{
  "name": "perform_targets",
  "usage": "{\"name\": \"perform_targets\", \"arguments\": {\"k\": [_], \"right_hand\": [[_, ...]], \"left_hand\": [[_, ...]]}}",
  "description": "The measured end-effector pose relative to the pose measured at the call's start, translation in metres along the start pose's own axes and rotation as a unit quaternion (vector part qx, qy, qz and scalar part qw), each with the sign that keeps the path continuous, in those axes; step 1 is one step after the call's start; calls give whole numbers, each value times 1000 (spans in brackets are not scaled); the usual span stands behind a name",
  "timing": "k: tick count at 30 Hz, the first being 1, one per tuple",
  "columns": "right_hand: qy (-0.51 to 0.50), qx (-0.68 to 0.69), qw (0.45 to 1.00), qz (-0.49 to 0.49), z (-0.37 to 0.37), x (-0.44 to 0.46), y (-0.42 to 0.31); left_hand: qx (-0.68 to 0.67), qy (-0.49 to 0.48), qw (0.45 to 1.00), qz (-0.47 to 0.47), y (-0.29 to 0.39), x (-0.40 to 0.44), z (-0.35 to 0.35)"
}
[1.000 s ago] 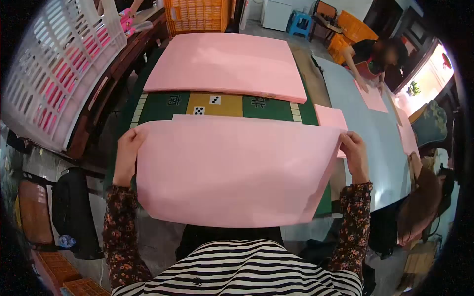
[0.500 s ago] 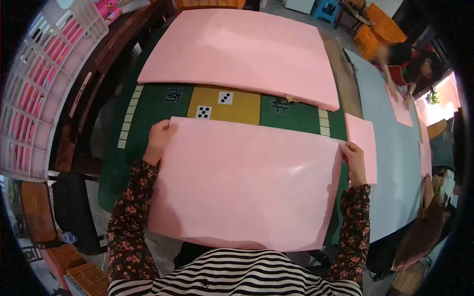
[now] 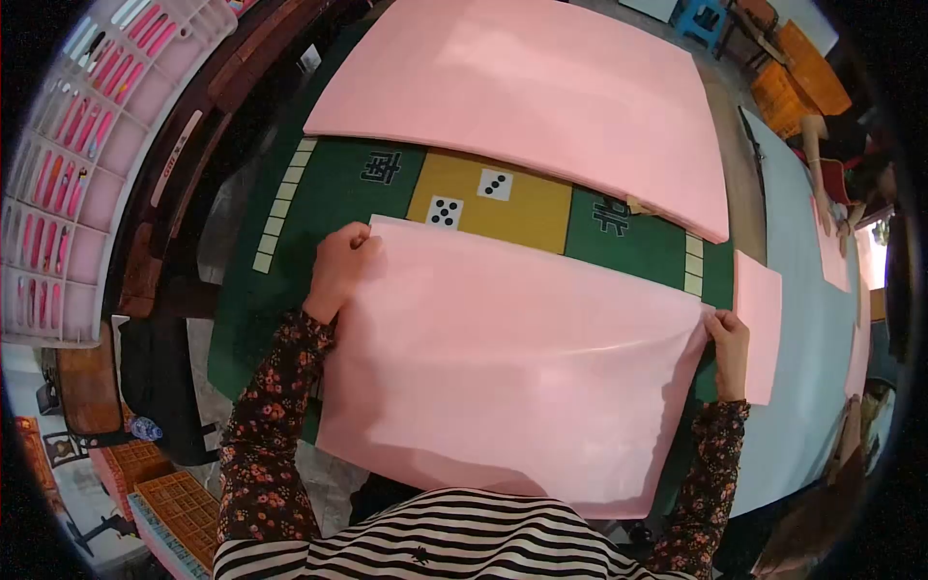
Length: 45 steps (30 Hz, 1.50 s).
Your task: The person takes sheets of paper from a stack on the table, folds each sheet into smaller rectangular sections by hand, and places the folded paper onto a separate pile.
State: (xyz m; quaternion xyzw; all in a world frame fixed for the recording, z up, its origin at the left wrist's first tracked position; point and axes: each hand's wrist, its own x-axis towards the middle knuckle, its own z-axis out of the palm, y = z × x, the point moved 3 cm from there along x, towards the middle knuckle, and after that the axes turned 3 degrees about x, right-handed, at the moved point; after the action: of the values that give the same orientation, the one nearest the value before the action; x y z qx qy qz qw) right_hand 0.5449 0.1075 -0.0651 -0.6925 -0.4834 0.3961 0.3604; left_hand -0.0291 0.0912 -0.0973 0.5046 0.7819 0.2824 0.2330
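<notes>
While the left hand (image 3: 338, 266) pinches one far corner between thumb and fingers and the right hand (image 3: 730, 350) pinches the other, a large, glossy pink rectangular sheet (image 3: 512, 406) lies spread between them over the near part of a green-and-gold printed tabletop (image 3: 266, 314), its near edge by a black-and-white striped shirt (image 3: 454, 532). The step in hand appears to be holding it out by its corners; moving it neatly would call for even tension, since a soft ripple crosses its right half. Whether it is one layer or several, I cannot tell. Beyond a bare printed strip, a broad stack of pink sheets (image 3: 532, 97) takes up the far side and could hinder a forward slide. Just beside the right hand, a smaller pink rectangular stack (image 3: 759, 329) limits sideways room.
</notes>
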Motion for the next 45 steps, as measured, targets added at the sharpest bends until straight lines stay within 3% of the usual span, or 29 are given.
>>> {"name": "perform_targets", "arguments": {"k": [10, 15, 28, 30, 31, 32, 33, 34, 36, 37, 39, 41, 45], "right_hand": [[-13, -19, 1000, -8, 3, 17, 4], [-16, -34, 999, -12, 9, 18, 1], [15, -77, 996, -29, 12, 25, 10], [21, -79, 996, -32, 17, 15, -4], [28, -89, 995, -22, 24, 9, -15], [40, -102, 994, -7, 22, 5, -23], [42, -151, 986, -57, 22, 11, -18], [42, -122, 990, -57, 21, 12, -12], [51, -121, 991, -24, 25, 12, -12], [52, -128, 988, -63, 23, 20, 3], [43, -150, 987, -43, 28, 15, -7], [52, -163, 982, -84, 19, 18, -2], [64, -149, 985, -67, 17, 14, -4]], "left_hand": [[13, -9, 1000, -11, 2, 8, -9], [67, 23, 997, 26, 6, 9, -9], [94, 18, 995, -6, 12, 3, -12], [158, 110, 976, 98, 26, -7, -17], [156, 108, 977, 102, 29, -13, -18], [140, 101, 961, 217, 40, -22, -16], [116, 88, 931, 334, 56, -32, -11], [98, 72, 931, 346, 68, -43, -5], [209, -54, 891, 400, 96, -70, 17], [189, -64, 888, 415, 97, -75, 27], [231, -156, 864, 420, 86, -81, 39], [229, -163, 859, 429, 83, -95, 56], [256, -159, 851, 431, 75, -96, 64]]}}
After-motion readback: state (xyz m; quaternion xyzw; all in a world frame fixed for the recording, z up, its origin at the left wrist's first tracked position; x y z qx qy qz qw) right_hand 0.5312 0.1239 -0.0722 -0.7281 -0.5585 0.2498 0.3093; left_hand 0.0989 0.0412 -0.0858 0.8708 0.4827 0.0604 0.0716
